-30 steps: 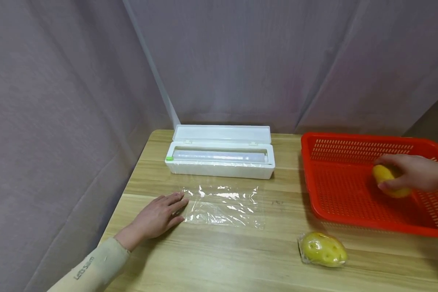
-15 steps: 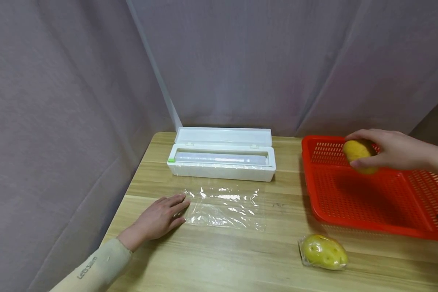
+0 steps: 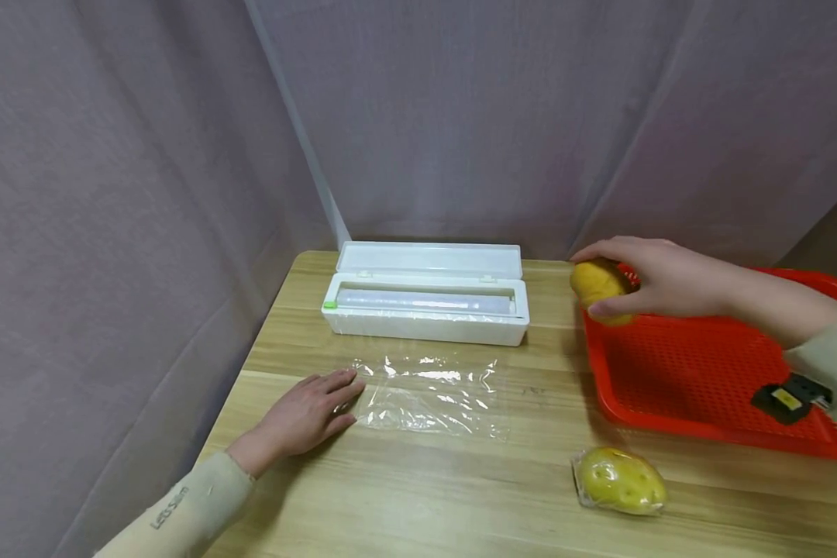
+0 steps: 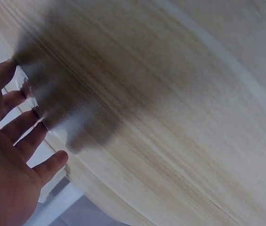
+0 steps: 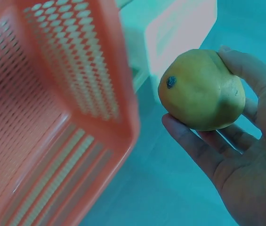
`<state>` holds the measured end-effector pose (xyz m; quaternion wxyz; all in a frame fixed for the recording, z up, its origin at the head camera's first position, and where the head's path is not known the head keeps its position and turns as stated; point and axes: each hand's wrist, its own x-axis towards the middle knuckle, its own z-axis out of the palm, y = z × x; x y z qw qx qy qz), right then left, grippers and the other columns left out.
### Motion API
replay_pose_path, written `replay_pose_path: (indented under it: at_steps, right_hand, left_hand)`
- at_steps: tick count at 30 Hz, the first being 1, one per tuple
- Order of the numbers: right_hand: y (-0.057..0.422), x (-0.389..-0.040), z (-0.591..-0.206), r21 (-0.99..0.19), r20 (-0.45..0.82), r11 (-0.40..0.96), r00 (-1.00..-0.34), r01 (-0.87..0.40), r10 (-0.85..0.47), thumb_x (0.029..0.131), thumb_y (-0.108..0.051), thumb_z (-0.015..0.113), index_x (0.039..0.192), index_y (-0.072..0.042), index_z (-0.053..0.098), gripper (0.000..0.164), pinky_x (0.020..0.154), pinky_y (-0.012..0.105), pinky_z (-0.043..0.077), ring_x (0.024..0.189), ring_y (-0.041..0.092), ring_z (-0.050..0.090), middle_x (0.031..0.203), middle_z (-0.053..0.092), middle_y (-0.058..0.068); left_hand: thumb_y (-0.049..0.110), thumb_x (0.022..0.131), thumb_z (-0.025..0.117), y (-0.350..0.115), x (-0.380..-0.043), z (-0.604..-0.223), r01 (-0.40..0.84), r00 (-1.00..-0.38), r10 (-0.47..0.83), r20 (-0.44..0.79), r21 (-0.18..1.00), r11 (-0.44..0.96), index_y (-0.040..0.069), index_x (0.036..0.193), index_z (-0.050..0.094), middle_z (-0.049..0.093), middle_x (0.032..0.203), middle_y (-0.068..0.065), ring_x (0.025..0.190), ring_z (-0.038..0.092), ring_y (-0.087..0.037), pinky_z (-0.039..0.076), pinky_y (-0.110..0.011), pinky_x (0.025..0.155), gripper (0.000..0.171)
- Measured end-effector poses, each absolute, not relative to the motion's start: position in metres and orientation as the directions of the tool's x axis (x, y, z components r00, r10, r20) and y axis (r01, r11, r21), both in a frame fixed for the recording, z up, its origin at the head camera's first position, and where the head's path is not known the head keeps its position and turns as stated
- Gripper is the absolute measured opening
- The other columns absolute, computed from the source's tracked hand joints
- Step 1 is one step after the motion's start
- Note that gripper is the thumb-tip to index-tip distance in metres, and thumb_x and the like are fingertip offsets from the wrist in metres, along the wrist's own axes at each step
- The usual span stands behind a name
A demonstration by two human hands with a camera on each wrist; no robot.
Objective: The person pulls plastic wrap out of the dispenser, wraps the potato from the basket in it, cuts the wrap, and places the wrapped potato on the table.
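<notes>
Fruit (image 3: 598,285), yellow and rounded, gripped in right hand (image 3: 659,277) near far left corner of red perforated plastic basket (image 3: 604,387); left hand (image 3: 307,415), fingers apart, touching edge of 1 clear plastic sheet (image 3: 425,397).

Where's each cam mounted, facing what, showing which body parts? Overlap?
Head: on the head, facing forward and down at the table, white box and red basket; left hand, right hand and sleeves show.
Left wrist: on that wrist, facing the table; left hand shows.
Right wrist: on that wrist, facing a yellow item and the red basket; right hand shows.
Shared: head and right wrist both show the right hand holding the yellow item.
</notes>
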<state>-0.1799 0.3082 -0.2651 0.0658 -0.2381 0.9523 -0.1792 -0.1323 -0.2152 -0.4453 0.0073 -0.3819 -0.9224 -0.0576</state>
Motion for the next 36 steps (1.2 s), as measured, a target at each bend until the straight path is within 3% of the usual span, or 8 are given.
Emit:
replay_pose_path:
  at_steps: [9,19,29,36]
  right_hand:
    - [0.249,-0.185,-0.270,-0.400,0.009,0.694,-0.760,-0.599,-0.650,0.090,-0.020,0.088,0.146,-0.012,0.060,0.063,0.080,0.036,0.054,0.101,0.019,0.058,0.130,0.063,0.005]
    - [0.181,-0.192,-0.294,-0.383,-0.019,0.612,-0.656,-0.692,-0.754,0.090,-0.016,0.085,0.142,-0.008,0.062,0.058,0.087,0.041,0.055,0.101,0.024,0.059,0.128,0.064,0.010]
    - [0.128,-0.192,-0.321,-0.310,-0.109,0.588,-0.586,-0.747,-0.803,0.087,-0.016,0.086,0.140,-0.010,0.063,0.058,0.091,0.042,0.056,0.104,0.023,0.059,0.126,0.063,0.009]
    - [0.100,-0.190,-0.344,-0.249,-0.181,0.603,-0.576,-0.758,-0.797,0.089,-0.019,0.085,0.150,-0.010,0.058,0.067,0.093,0.043,0.059,0.112,0.027,0.062,0.139,0.060,0.016]
  left_hand:
    - [0.033,0.104,0.070,-0.214,-0.136,-0.446,0.710,-0.704,0.708,0.053,0.094,0.698,0.005,0.150,0.060,0.056,0.155,-0.021,0.140,0.058,-0.037,0.049,-0.058,0.111,0.055]
    - [0.033,0.103,0.072,-0.212,-0.138,-0.443,0.723,-0.690,0.721,0.056,0.073,0.687,0.004,0.150,0.060,0.057,0.154,-0.021,0.139,0.058,-0.036,0.050,-0.057,0.110,0.057]
    - [0.033,0.103,0.072,-0.213,-0.135,-0.442,0.716,-0.698,0.715,0.051,0.084,0.693,0.005,0.150,0.060,0.057,0.154,-0.021,0.140,0.058,-0.036,0.050,-0.058,0.110,0.057]
    - [0.033,0.103,0.071,-0.215,-0.134,-0.440,0.710,-0.704,0.708,0.050,0.083,0.700,0.005,0.151,0.060,0.057,0.154,-0.020,0.139,0.058,-0.036,0.049,-0.058,0.110,0.057]
